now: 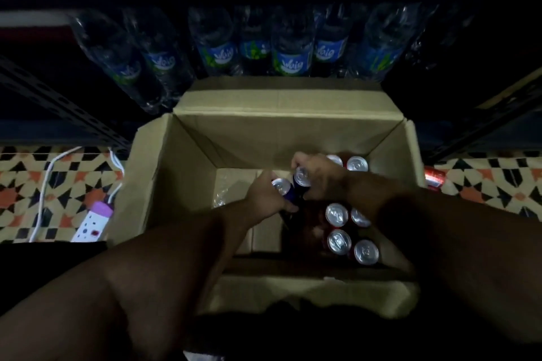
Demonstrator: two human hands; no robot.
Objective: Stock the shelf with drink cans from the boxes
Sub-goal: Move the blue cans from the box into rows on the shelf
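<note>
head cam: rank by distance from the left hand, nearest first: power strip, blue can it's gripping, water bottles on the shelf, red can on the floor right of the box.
1. blue can, held in the left hand
2. power strip, floor left of box
3. water bottles on the shelf behind and red can on floor, right: too close to call

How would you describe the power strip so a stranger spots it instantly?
Start at the open brown cardboard box, then look left onto the patterned tile floor. There lies the white rectangular plastic power strip, the only floor item with a purple end and white cables.

Bare box floor [234,184] left of cans [337,214]
</note>
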